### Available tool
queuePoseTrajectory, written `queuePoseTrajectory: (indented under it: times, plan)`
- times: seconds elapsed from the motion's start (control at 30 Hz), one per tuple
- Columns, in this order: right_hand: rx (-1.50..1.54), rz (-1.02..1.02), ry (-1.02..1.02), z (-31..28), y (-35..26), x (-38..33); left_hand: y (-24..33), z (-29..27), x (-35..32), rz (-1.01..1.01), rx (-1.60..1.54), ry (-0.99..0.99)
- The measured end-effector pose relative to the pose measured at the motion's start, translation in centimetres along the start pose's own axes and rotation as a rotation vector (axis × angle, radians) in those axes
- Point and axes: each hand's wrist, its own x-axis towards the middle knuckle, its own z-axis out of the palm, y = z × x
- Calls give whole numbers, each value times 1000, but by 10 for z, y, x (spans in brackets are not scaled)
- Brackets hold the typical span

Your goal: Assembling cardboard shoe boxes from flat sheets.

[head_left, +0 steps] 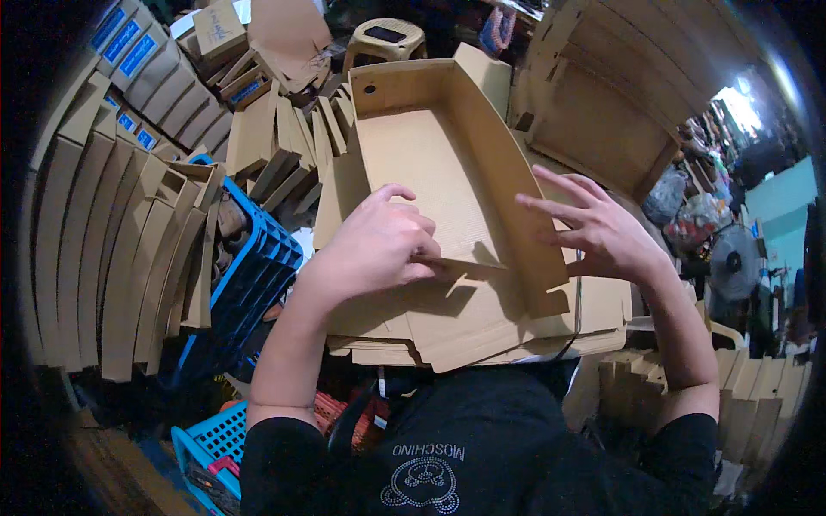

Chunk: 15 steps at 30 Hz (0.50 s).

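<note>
A long brown cardboard box (430, 163) lies in front of me, its far end and right wall standing upright. Its near end flap (482, 340) spreads flat toward me. My left hand (374, 241) is closed at the box's left side, the fingertips pinching a small flap (469, 268) that stands up inside. At the right wall, my right hand (602, 224) has its fingers spread, with some of them at or just over the wall's top edge. Its thumb is partly hidden. Under the box is a stack of flat cardboard (370, 351).
Folded cardboard boxes (95, 249) stand in rows on the left, beside a blue plastic crate (258, 249). A beige stool (387, 39) with a dark phone-like thing on top stands beyond the box. Large cardboard pieces (594, 112) lean at the far right. A turquoise basket (211, 443) sits lower left.
</note>
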Motion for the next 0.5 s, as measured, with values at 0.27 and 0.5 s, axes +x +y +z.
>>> queuePoseTrajectory:
  times: [0.27, 0.5]
  plan:
    - [204, -18, 412, 23, 13, 31, -13, -17, -15, 42, -94, -111]
    - [330, 103, 603, 32, 11, 35, -24, -52, -33, -81, -168, -99]
